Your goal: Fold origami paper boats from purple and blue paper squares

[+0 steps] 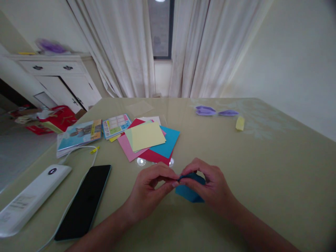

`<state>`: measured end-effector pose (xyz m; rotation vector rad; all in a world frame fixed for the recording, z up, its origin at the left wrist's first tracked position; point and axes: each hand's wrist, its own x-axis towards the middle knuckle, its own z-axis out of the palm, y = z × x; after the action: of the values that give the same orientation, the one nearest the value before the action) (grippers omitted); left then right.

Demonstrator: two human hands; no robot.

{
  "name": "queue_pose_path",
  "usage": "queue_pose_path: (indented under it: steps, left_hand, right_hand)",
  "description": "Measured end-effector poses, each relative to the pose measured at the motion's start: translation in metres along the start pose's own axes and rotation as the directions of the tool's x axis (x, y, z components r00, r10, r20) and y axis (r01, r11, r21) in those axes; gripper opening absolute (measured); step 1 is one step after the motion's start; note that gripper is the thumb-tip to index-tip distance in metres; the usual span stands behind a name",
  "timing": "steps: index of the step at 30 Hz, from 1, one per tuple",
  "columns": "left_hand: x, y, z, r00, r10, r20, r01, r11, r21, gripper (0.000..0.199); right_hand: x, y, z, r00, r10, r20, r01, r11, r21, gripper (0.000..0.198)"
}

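Note:
A folded piece of blue paper (189, 194) is held up just above the table between both hands. My left hand (152, 187) pinches its left tip between thumb and fingers. Thumb and fingers of my right hand (210, 182) close on the same paper along its upper edge, partly hiding it. The fingertips of the two hands nearly meet at the pinched tip. Beyond the hands lies a fanned pile of coloured paper sheets, with a pale yellow sheet (148, 136) on top and a blue sheet (168, 141) beneath.
On the left lie a black phone (84, 203), a white oblong device (34, 199), a cable and a magazine (78, 134). Folded purple paper pieces (206, 111) and a small yellow piece (239, 124) rest at the far right of the table (262, 175).

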<state>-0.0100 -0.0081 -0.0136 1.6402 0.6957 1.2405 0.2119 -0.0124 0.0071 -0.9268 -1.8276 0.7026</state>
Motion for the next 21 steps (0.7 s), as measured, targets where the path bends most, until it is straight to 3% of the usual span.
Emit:
queue_pose_path:
  steps: [6,21]
  left_hand:
    - [-0.0020,0.0040,0.0030,0.998,-0.048,-0.049,0.046,0.998,-0.044,0.016]
    - [-0.0034,0.0022,0.0022,0.997,-0.061,-0.042,0.062,0.997,0.042,0.010]
  right_hand:
    - [0.0030,-0.0007,-0.0005,0.992,-0.123,0.029,0.122,0.992,0.036,0.009]
    - [0.0024,0.0012,-0.0040,0.987,-0.133,0.090,0.133,0.991,0.006,0.012]
